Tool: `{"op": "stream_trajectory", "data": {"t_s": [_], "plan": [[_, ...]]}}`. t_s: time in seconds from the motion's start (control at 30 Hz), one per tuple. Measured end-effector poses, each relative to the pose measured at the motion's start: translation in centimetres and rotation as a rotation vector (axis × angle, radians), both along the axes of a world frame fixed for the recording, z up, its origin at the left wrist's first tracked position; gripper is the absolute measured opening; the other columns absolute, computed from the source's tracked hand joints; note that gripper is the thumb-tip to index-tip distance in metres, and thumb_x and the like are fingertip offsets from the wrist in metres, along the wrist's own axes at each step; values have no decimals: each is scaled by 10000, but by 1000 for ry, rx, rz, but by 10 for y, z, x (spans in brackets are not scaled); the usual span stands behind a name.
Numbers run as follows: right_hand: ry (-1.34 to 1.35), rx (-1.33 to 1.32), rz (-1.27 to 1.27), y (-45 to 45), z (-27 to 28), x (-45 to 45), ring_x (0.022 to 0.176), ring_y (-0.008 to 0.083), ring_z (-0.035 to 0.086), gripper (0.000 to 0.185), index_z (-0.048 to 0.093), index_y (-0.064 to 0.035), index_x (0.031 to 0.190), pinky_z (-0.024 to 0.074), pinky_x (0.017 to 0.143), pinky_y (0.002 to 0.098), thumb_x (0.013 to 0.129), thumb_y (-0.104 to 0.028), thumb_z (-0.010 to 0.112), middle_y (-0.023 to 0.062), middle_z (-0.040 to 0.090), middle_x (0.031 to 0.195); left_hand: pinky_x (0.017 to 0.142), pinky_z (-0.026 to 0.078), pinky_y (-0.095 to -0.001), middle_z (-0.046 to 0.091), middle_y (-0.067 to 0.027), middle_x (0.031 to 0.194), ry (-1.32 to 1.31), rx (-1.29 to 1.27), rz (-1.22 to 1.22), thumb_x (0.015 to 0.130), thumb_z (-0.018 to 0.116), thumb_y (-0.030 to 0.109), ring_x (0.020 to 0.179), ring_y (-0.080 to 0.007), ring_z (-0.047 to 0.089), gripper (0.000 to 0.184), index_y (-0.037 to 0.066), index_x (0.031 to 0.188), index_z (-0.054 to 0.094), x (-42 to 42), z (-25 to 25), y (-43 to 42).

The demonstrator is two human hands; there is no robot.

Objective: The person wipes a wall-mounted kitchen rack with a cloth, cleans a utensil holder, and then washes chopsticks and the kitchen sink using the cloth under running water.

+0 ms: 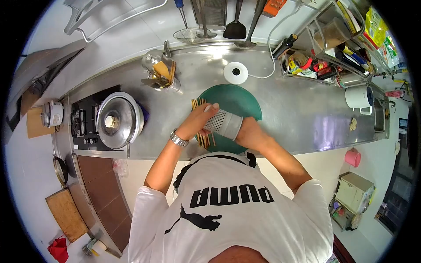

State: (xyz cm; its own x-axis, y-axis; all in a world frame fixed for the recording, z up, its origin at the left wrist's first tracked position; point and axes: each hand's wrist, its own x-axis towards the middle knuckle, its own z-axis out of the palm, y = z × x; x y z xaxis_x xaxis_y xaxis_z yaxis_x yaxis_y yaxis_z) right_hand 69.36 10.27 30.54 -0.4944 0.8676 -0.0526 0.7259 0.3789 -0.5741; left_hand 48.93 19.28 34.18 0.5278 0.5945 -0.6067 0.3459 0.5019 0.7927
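A grey perforated holder (223, 124) is tilted on its side above a round green board (239, 100) on the steel counter. My left hand (197, 121), with a watch on its wrist, grips the holder's perforated end. At the holder's other end is my right hand (253, 135), its fingers wrapped in or behind the rim and partly hidden. Several wooden chopsticks (202, 139) lie beside and under my left hand, at the board's left edge.
A lidded steel pot (117, 122) sits on the stove at left. Behind are a kettle (153, 59), a utensil holder (174, 85) and a white round base (235, 72) with a cord. A condiment rack (324, 57) and white jug (358, 97) stand right.
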Motion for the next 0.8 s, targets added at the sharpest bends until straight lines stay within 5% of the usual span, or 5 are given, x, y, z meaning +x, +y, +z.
{"op": "stream_trajectory", "data": {"t_s": [0.17,0.27,0.33,0.73,0.8], "plan": [[365,-19,-176,-5,-12,-18,873,290,628,269,609,-26,992,515,755,370,728,-76,614,123,652,938,425,434,-265,564,-67,657,138,112,64,818,602,419,478,-154,562,457,-25,915,562,7,0,-6],[847,-376,-358,-11,-16,-27,960,214,614,269,597,-44,1066,504,804,335,805,-109,605,105,640,1029,536,476,-296,585,-86,693,114,404,32,803,627,365,568,-184,590,431,-36,951,571,3,-15,-10],[1498,-1186,-756,-18,-20,-29,1036,174,574,278,565,-52,1145,485,856,308,875,-120,560,95,611,1103,609,495,-315,598,-101,729,95,627,8,792,641,338,634,-201,609,431,-41,986,571,-5,-27,-10],[1810,-995,-367,-2,9,-13,946,180,612,297,542,-1,1133,483,857,303,838,-10,512,92,603,1065,750,456,-261,598,-67,917,-185,548,175,799,639,407,830,-134,547,545,-30,1108,535,-27,-62,3],[1856,-944,-374,1,26,-1,953,178,606,285,544,-5,1123,481,856,303,841,-22,506,83,600,1057,643,481,-256,608,-72,937,-508,182,469,827,589,451,799,-137,582,564,-14,1137,517,-41,-64,7]]}}
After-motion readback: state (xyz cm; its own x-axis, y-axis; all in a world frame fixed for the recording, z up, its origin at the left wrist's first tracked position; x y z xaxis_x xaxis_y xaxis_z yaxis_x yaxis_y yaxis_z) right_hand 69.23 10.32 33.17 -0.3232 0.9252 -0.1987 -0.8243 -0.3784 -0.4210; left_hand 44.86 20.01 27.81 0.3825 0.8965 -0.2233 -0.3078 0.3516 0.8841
